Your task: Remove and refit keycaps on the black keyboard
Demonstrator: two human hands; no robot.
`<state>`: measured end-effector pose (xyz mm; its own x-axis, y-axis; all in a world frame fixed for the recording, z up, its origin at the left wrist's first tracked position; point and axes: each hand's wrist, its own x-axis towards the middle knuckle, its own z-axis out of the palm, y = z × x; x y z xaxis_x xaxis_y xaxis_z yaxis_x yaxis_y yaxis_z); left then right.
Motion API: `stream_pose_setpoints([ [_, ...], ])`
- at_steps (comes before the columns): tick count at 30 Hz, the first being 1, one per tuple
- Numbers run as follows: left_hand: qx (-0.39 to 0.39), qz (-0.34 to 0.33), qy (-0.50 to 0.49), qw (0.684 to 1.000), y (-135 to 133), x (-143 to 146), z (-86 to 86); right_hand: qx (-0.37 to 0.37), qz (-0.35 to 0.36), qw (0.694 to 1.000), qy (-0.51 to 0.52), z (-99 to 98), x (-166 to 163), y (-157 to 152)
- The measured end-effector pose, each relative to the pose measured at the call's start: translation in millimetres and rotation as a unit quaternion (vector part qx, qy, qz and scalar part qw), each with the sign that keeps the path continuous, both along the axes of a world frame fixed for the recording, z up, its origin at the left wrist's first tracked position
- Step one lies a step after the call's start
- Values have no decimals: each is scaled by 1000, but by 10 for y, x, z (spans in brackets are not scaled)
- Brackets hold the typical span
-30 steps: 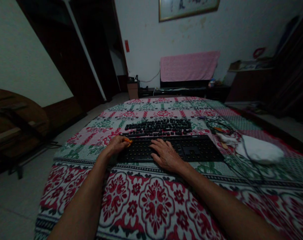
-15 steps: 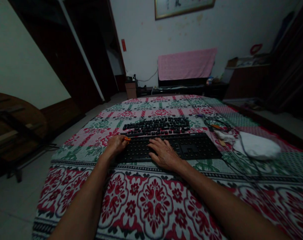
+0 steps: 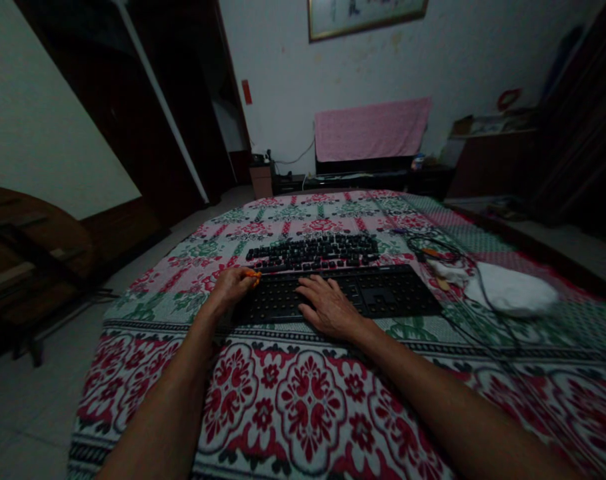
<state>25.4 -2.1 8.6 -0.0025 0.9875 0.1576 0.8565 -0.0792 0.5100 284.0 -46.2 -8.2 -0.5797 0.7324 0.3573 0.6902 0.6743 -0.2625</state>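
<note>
A black keyboard frame with its keys taken off lies on a bed with a red, white and green flowered cover. Behind it sits a row of loose black keycaps. My left hand is closed on a small orange tool at the frame's far left corner. My right hand lies flat on the frame's left half, fingers stretched out.
A white cloth bundle and dark cables lie on the bed to the right of the keyboard. A pink cloth covers a low unit by the far wall. A wooden piece of furniture stands at the left.
My left hand has shifted slightly up and away along the frame's left corner with the orange tool. The right hand stays put. The view has tilted a little.
</note>
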Motion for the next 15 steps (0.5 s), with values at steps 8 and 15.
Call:
stream_pose_setpoints([
  [8, 1, -30, 173, 985, -82, 249, 105, -3, -1, 1000, 2, 12, -4, -5],
  [15, -50, -60, 122, 989, -51, 138, 93, 2, -2, 1000, 6, -22, 4, 5],
])
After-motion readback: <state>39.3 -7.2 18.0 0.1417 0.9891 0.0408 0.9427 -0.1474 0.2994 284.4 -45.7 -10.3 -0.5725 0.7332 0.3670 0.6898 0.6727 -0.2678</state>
